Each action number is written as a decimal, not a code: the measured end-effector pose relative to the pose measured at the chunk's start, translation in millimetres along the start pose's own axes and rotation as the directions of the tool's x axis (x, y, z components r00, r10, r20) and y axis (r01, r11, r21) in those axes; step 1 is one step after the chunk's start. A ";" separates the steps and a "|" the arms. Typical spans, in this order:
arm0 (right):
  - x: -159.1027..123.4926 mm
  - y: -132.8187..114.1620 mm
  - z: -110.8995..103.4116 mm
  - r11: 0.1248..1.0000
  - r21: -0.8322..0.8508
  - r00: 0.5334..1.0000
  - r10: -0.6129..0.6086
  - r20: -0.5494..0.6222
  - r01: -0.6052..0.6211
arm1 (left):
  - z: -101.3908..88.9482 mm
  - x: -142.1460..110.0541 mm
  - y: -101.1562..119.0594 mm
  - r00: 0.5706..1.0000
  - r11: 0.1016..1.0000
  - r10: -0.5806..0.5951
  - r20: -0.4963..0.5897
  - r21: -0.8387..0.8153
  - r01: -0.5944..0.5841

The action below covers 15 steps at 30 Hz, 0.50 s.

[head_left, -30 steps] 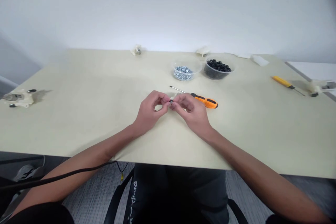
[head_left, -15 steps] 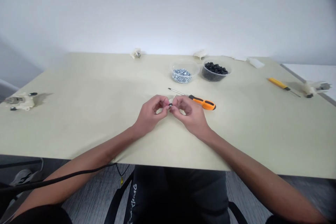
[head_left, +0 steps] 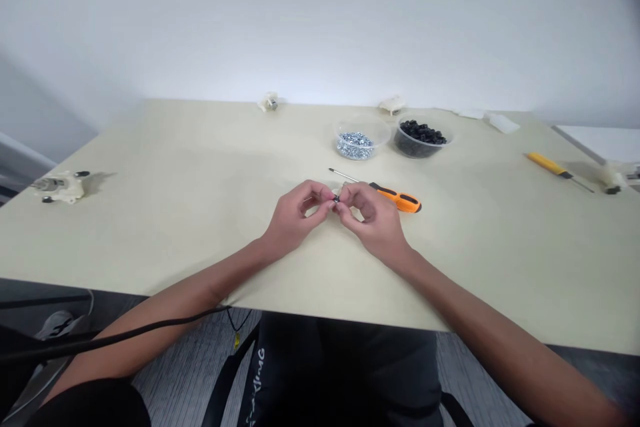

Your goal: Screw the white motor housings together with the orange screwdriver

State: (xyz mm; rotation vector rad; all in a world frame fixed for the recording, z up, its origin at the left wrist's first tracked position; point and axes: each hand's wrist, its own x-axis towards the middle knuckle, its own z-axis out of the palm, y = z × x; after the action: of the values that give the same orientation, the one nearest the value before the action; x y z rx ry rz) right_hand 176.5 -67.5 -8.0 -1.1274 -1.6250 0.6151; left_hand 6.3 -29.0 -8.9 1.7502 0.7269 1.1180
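Small dark-and-metal piece (head_left: pixel 337 199): one, held over the counter (head_left: pixel 190 233) straight ahead of the body, between two sets of fingertips. Too small to tell whether single or two parts joined.

Hands: two, bare. Left hand (head_left: pixel 295 217), thumb and forefinger closed in a pinch on the piece. Right hand (head_left: pixel 377 223), same pinch from the opposite side; remaining fingers curled.

Handling notes (judgement): best kept in a light, even pinch, with both wrists low for steadiness. Any fitting or turning better done slowly, square to the piece, without squeezing it sideways. Risk: slipping out and rolling away. Advisable to stay low over the counter.

Nearby: orange-and-black screwdriver (head_left: pixel 407 202), one, lying just behind the right hand, partly hidden by it. Clear tub (head_left: pixel 367 125) of bright metal bits (head_left: pixel 355 145), beyond. Second tub (head_left: pixel 449 142) of black pieces (head_left: pixel 420 132), just beside. Yellow screwdriver (head_left: pixel 547 164), well apart to the right.

Markings: pale lettering (head_left: pixel 257 380) down the leg of dark trousers (head_left: pixel 340 367); a G apparently readable at one end, remainder unclear. Screwdriver handles and tubs: no legible label or brand.
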 end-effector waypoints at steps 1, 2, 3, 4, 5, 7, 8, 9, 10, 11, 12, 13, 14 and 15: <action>-0.2 0.6 -0.2 0.999 -0.023 0.999 -0.034 0.001 0.034 | -1.7 0.5 -0.7 1.000 1.000 0.021 0.009 0.021 -0.022; -0.4 1.1 -0.4 0.997 -0.042 0.998 -0.063 0.006 0.063 | -3.3 0.9 -1.8 0.999 0.998 0.048 0.018 0.046 -0.049; -0.6 1.5 -0.5 0.994 -0.058 0.996 -0.089 0.012 0.090 | -4.6 1.0 -3.1 0.997 0.994 0.079 0.026 0.070 -0.080; -0.8 1.8 -0.5 0.991 -0.073 0.994 -0.111 0.017 0.112 | -5.6 0.9 -4.4 0.994 0.990 0.108 0.034 0.091 -0.111; -1.0 2.0 -0.3 0.988 -0.087 0.991 -0.130 0.020 0.131 | -6.0 0.5 -5.6 0.990 0.984 0.135 0.039 0.110 -0.138; -1.5 2.3 0.2 0.980 -0.110 0.987 -0.163 0.019 0.164 | -5.5 -0.6 -7.0 0.984 0.971 0.175 0.044 0.156 -0.180; -1.8 2.4 0.7 0.977 -0.118 0.984 -0.176 0.016 0.176 | -4.7 -1.2 -7.2 0.982 0.965 0.184 0.041 0.183 -0.188; -2.2 2.5 1.2 0.975 -0.122 0.982 -0.186 0.013 0.186 | -3.7 -1.8 -7.0 0.982 0.960 0.185 0.040 0.206 -0.189; -2.6 2.6 1.7 0.974 -0.123 0.982 -0.191 0.010 0.191 | -2.7 -2.3 -6.7 0.983 0.957 0.182 0.040 0.221 -0.186; -3.0 2.7 2.2 0.974 -0.121 0.981 -0.193 0.006 0.192 | -1.7 -2.6 -6.3 0.983 0.957 0.178 0.039 0.227 -0.182; -3.4 2.8 2.7 0.975 -0.117 0.982 -0.190 0.003 0.189 | -0.9 -3.0 -5.9 0.984 0.958 0.175 0.038 0.223 -0.179; -3.8 3.0 3.1 0.977 -0.108 0.983 -0.185 0.000 0.184 | -0.3 -3.2 -5.6 0.984 0.960 0.173 0.039 0.215 -0.177; -4.2 3.2 3.4 0.979 -0.096 0.984 -0.179 -0.002 0.178 | 0.1 -3.5 -5.4 0.984 0.962 0.173 0.041 0.206 -0.178; -4.7 3.5 3.5 0.982 -0.084 0.985 -0.172 -0.003 0.171 | 0.3 -3.9 -5.2 0.984 0.964 0.174 0.045 0.198 -0.179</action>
State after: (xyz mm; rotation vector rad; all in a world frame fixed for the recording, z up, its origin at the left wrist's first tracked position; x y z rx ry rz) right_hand 174.8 -69.7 -14.1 -1.0354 -1.7314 0.4321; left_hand 4.9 -30.2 -15.2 2.0311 0.6978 1.1697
